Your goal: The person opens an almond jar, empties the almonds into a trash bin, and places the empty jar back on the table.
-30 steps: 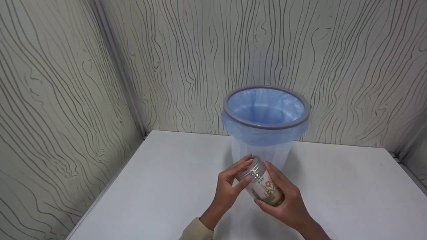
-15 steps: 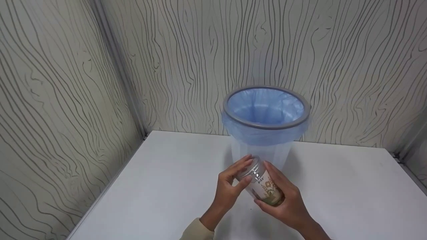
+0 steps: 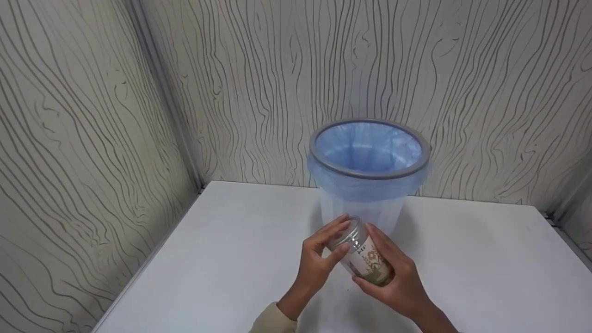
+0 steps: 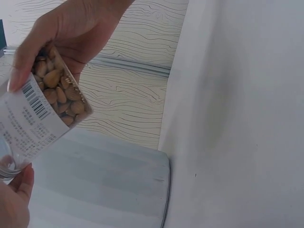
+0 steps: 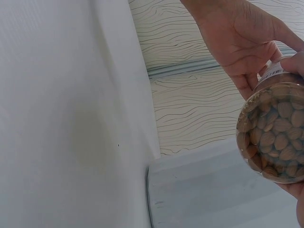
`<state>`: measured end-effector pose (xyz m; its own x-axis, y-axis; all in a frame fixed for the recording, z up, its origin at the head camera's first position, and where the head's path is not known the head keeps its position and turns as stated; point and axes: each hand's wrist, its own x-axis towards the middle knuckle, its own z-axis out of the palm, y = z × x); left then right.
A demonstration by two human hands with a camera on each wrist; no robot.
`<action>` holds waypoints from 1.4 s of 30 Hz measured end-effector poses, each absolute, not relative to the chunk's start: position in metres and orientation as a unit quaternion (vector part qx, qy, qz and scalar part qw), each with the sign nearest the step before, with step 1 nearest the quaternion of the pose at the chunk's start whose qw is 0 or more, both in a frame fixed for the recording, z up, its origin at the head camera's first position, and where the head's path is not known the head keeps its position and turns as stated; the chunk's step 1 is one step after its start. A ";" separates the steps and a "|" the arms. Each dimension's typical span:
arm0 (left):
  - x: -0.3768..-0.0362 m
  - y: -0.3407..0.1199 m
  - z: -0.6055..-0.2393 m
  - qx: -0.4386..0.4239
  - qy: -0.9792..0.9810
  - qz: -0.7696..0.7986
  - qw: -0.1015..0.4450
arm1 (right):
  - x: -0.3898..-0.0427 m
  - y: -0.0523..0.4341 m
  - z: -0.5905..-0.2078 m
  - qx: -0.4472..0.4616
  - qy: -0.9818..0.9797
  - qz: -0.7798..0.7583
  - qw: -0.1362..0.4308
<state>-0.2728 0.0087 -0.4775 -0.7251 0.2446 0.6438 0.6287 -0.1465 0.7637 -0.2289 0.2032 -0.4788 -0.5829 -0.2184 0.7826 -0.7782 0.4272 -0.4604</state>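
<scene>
A clear jar [image 3: 363, 259] with a white flower-printed label is held tilted in front of the bin, its threaded neck toward the upper left. My left hand [image 3: 313, 268] grips the neck, thumb on the near side and fingers across the far side of the mouth. My right hand [image 3: 403, 286] holds the body near the base, thumb below and fingers along the upper side. Almonds [image 5: 281, 135] show through the round base in the right wrist view. The left wrist view shows the label's barcode side [image 4: 35, 111] and almonds gathered at the base end.
Behind the hands stands a white bin [image 3: 363, 210] with a grey rim [image 3: 370, 175] and a blue bag [image 3: 365, 148] lining it. It rests on a white table [image 3: 222, 259]. Panels [image 3: 259, 83] with a wood-grain print stand at the back and left.
</scene>
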 end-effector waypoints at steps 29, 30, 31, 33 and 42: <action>-0.270 0.011 -0.478 -0.307 -0.653 -0.676 0.149 | -0.229 0.203 -0.480 0.321 -0.780 0.426 0.327; -0.270 0.011 -0.477 -0.307 -0.653 -0.676 0.151 | -0.229 0.203 -0.480 0.320 -0.782 0.425 0.326; -0.270 0.011 -0.477 -0.307 -0.653 -0.675 0.151 | -0.228 0.203 -0.479 0.320 -0.782 0.424 0.326; -0.270 0.011 -0.477 -0.309 -0.653 -0.674 0.155 | -0.228 0.203 -0.479 0.317 -0.784 0.425 0.322; -0.269 0.010 -0.475 -0.301 -0.654 -0.677 0.149 | -0.227 0.202 -0.478 0.316 -0.785 0.426 0.321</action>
